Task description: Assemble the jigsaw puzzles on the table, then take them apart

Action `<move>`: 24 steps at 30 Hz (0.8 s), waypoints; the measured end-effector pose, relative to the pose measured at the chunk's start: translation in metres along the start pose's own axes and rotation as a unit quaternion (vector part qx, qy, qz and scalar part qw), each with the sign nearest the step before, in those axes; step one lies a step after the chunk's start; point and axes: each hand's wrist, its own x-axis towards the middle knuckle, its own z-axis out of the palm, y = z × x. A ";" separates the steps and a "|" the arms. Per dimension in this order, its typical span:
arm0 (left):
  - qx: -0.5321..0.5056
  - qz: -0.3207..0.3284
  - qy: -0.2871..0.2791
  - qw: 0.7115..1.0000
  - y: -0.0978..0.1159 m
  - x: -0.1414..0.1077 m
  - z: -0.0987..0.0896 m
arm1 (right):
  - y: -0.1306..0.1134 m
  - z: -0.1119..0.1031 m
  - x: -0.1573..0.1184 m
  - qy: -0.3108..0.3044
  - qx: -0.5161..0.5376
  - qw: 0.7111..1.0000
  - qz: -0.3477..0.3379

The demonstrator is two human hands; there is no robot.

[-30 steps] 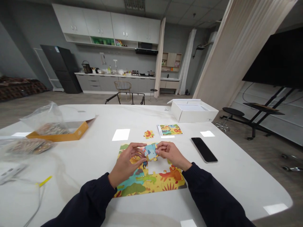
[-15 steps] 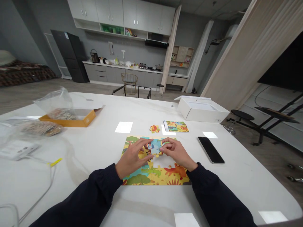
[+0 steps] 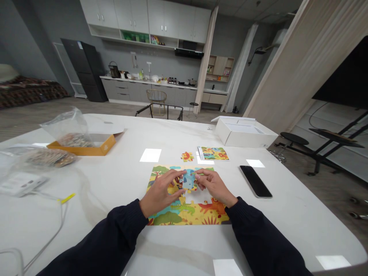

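While the right hand pinches a knobbed blue piece above the jigsaw, the left hand arches, fingers spread. Its grip is unclear.

I can read no words or numbers from here: the small mark on the white box, the label on the dark fridge, the marking on the edge of the picture card and the pale emblem on the orange box are all too small
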 end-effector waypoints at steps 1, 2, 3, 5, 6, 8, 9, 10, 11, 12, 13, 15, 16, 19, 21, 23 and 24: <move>-0.001 0.001 -0.002 1.000 0.001 0.000 0.000 | 0.000 0.000 0.000 -0.002 -0.002 1.000 0.000; -0.003 0.001 -0.003 1.000 0.002 0.000 -0.001 | 0.001 -0.001 0.000 -0.001 -0.004 1.000 0.000; -0.007 -0.001 0.000 1.000 0.002 0.000 0.000 | 0.001 -0.001 -0.001 0.000 -0.006 1.000 0.002; -0.021 -0.008 0.012 1.000 0.003 0.001 0.000 | 0.001 -0.003 -0.001 -0.001 -0.013 1.000 0.010; -0.030 -0.014 0.025 0.999 0.003 0.002 0.001 | 0.001 -0.004 -0.002 -0.006 -0.017 1.000 0.013; -0.046 -0.032 0.062 0.996 0.003 0.003 0.002 | 0.000 -0.005 -0.003 -0.031 -0.020 0.999 0.019; -0.053 -0.041 0.082 0.994 0.003 0.004 0.002 | -0.001 -0.005 -0.004 -0.046 -0.019 0.999 0.021; -0.057 -0.050 0.098 0.992 0.003 0.005 0.002 | -0.001 -0.004 -0.005 -0.060 -0.016 0.998 0.023; -0.060 -0.055 0.109 0.991 0.003 0.005 0.001 | -0.001 -0.004 -0.005 -0.074 -0.015 0.997 0.024; -0.060 -0.057 0.111 0.990 0.003 0.005 0.001 | -0.002 -0.003 -0.006 -0.086 -0.014 0.996 0.026; -0.056 -0.056 0.107 0.991 0.004 0.005 0.000 | -0.002 -0.002 -0.007 -0.095 -0.013 0.995 0.028; -0.041 -0.049 0.097 0.993 0.006 0.005 -0.001 | -0.003 0.000 -0.008 -0.106 -0.013 0.994 0.033; -0.032 -0.045 0.091 0.994 0.007 0.005 -0.002 | -0.004 0.000 -0.008 -0.108 -0.014 0.993 0.037; -0.020 -0.032 0.070 0.997 0.009 0.004 -0.003 | -0.007 0.002 -0.010 -0.115 -0.021 0.992 0.049; -0.021 -0.018 0.046 0.999 0.007 0.003 -0.002 | -0.010 0.002 -0.011 -0.139 -0.021 0.988 0.057; -0.028 0.002 0.025 0.999 0.005 0.001 -0.001 | -0.012 0.002 -0.012 -0.161 -0.014 0.985 0.061; -0.032 0.017 0.017 0.999 0.004 0.001 0.000 | -0.012 0.002 -0.012 -0.164 -0.007 0.985 0.060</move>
